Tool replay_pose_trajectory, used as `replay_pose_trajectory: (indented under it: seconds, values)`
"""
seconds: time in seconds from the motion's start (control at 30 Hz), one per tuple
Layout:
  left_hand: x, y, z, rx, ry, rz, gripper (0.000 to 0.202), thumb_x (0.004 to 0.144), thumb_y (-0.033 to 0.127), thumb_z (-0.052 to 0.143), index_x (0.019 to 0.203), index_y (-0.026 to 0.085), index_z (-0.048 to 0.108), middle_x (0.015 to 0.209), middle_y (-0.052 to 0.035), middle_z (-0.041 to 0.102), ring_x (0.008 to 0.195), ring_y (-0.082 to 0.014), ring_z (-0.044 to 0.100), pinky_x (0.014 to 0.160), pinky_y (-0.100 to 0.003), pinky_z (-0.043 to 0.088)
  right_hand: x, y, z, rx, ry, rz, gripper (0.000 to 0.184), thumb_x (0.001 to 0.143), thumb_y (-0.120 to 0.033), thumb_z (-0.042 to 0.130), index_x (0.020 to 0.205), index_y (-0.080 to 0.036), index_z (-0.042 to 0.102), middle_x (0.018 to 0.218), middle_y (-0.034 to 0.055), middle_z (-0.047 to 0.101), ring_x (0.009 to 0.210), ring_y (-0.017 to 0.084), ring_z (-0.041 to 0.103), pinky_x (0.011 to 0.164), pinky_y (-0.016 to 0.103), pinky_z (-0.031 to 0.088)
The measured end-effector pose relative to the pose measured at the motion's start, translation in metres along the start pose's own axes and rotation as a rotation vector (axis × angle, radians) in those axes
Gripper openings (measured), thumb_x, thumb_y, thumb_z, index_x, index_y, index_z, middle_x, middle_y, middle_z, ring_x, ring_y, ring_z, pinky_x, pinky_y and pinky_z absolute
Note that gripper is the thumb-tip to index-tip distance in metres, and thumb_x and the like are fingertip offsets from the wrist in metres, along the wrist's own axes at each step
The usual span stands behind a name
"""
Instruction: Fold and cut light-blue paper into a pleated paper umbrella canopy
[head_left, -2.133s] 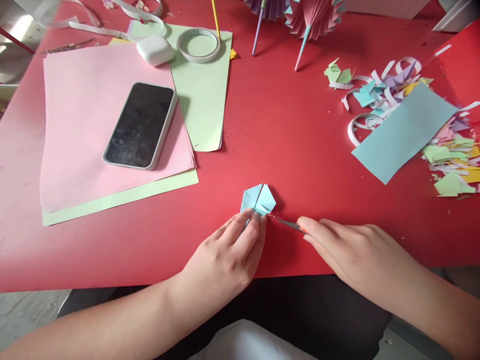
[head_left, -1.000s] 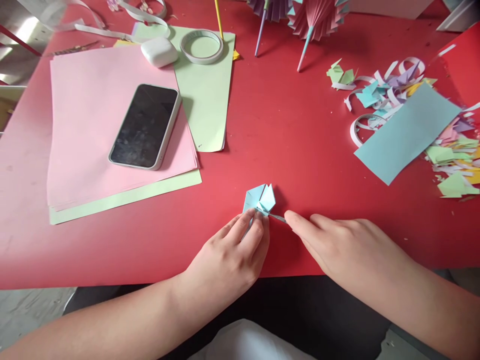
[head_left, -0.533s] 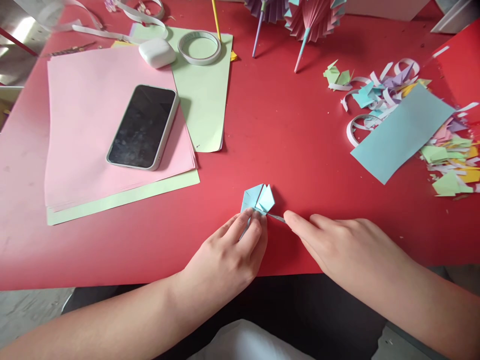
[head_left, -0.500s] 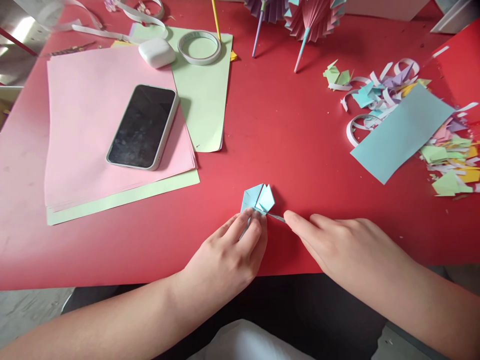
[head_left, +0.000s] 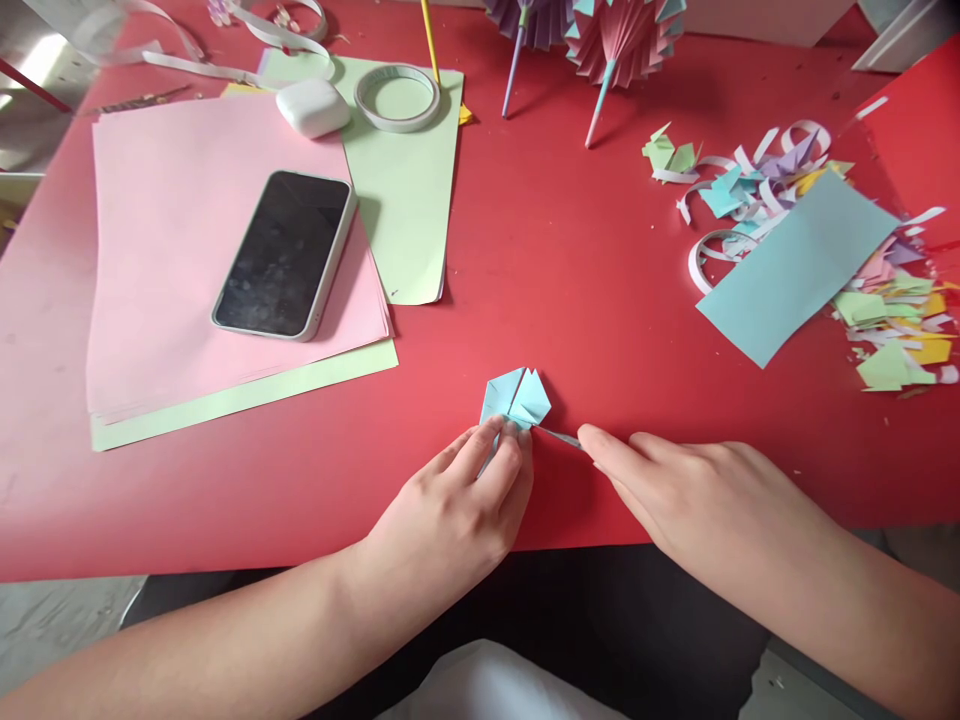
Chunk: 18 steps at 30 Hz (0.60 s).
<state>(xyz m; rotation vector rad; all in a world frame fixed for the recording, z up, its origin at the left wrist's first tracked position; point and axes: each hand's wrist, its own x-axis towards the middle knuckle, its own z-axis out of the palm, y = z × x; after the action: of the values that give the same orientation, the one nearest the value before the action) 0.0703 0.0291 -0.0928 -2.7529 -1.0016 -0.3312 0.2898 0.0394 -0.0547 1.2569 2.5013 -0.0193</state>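
Paper [head_left: 499, 392], light blue and folded into a small angular piece, lies on the smooth red tabletop [head_left: 570, 270] near its front edge. The left hand [head_left: 465, 500], fingers bunched, pinches its lower side. The right hand [head_left: 690, 495] is curled closed around a thin grey metallic tool [head_left: 559, 437], whose tip meets the paper's lower right; the grip hides the rest. Well apart, a rectangular black-screened phone [head_left: 285, 255] rests on flat pink paper sheets [head_left: 157, 250].

The folded blue piece [head_left: 529, 398] is matt, creased paper; the thin tool [head_left: 559, 437] looks like smooth metal; the phone screen [head_left: 285, 255] is glossy and smudged; the red worktop [head_left: 555, 260], smooth with a soft sheen.
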Motion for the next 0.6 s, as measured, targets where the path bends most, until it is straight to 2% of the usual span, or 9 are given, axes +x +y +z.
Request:
replay_pose_trajectory:
  seconds: [0.17,0.33,0.6]
  values:
    - [0.0,0.0,0.0,-0.002,-0.004,0.004,0.033,0.082,-0.002,0.043,0.11,0.003,0.059,0.102,-0.0123,0.066,0.099,-0.0245,0.062,0.083,-0.032,0.055,-0.004,0.001,0.001,-0.013,-0.002,0.003,0.055,0.069,-0.004,0.049,0.119,-0.026,0.041,0.058,-0.0064,0.053,0.037,0.009,0.044,0.043,0.024,0.013]
    - [0.0,0.0,-0.001,0.003,-0.008,0.013,0.033,0.082,-0.002,0.043,0.11,0.003,0.06,0.102,-0.0118,0.066,0.099,-0.0249,0.062,0.083,-0.032,0.055,-0.009,0.004,0.011,0.007,0.047,-0.003,0.05,0.074,-0.007,0.049,0.12,-0.025,0.041,0.062,-0.0058,0.057,0.037,0.008,0.044,0.042,0.024,0.013]
    - [-0.002,-0.003,-0.002,-0.011,-0.024,0.035,0.034,0.082,-0.003,0.041,0.111,0.002,0.059,0.106,-0.0124,0.065,0.101,-0.0263,0.061,0.083,-0.032,0.055,-0.01,0.008,0.017,0.131,0.226,-0.01,0.024,0.088,-0.018,0.04,0.11,-0.021,0.05,0.065,-0.0013,0.062,0.045,0.008,0.05,0.045,0.024,0.021]
